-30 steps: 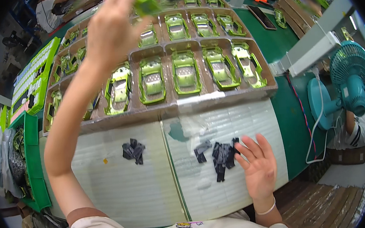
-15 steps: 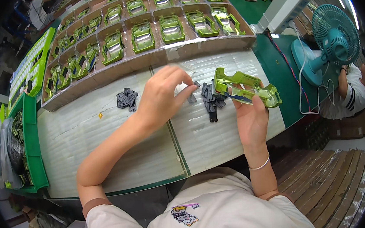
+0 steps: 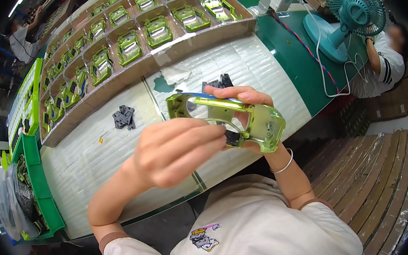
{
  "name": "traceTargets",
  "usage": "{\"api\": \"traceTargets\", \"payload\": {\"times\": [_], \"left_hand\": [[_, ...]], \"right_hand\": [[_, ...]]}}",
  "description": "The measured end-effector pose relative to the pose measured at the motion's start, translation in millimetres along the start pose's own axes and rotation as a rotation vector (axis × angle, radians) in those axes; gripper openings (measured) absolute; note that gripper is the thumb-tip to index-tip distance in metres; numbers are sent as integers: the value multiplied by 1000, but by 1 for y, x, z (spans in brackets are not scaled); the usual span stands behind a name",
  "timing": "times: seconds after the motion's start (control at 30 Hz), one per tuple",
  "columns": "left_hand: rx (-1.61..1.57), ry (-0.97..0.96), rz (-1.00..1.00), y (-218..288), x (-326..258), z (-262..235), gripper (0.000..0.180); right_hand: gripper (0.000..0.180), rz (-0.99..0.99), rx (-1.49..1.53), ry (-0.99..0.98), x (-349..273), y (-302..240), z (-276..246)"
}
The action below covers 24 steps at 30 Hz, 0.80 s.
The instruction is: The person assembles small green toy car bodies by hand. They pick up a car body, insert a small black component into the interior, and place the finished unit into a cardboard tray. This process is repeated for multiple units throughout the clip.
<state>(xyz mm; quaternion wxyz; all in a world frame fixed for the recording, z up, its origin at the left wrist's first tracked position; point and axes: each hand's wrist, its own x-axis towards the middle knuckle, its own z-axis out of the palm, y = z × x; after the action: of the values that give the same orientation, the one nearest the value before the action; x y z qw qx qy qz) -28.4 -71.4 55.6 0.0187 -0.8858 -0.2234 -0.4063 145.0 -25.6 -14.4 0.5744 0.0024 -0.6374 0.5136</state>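
My right hand (image 3: 247, 95) grips a translucent green plastic shell (image 3: 270, 124) with a window-like opening, tilted above the table. A blue strip shows along its upper edge. My left hand (image 3: 179, 149) is closed, with its fingertips at the shell's lower side on a small dark grey plastic part (image 3: 234, 138); the fingers hide much of that part. One pile of dark grey parts (image 3: 124, 117) lies on the white foam mat (image 3: 91, 169) to the left. Another pile (image 3: 218, 81) sits beyond the shell, partly covered by my right hand.
A partitioned cardboard box (image 3: 113, 90) full of green shells spans the back of the table. At the left edge stands a green crate (image 3: 42, 190) beside plastic bags (image 3: 9, 203). A teal fan (image 3: 349, 12) with cables stands at the right, near another person (image 3: 388, 67).
My left hand has come from the right pile toward me, bringing a small grey part to the shell. My right hand has turned the shell and drawn it closer. The view has shifted.
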Motion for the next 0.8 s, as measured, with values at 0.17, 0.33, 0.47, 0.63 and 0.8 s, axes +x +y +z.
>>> {"api": "traceTargets", "payload": {"times": [0.17,0.33,0.47,0.63,0.8], "left_hand": [[3,22,-1,1,-5,10,25],[7,-30,-5,0,-5,9,25],[-11,-47,-47,0,-5,11,23],[200,74,-42,-7,-1,5,20],[180,43,-261,-13,0,12,16]], "right_hand": [[54,-73,14,-4,-2,2,1],[49,-83,-85,-47,1,-3,3],[58,-4,-71,-17,0,-2,1],[77,476,28,175,-4,-14,3],[76,511,-95,253,-4,-11,9]]}}
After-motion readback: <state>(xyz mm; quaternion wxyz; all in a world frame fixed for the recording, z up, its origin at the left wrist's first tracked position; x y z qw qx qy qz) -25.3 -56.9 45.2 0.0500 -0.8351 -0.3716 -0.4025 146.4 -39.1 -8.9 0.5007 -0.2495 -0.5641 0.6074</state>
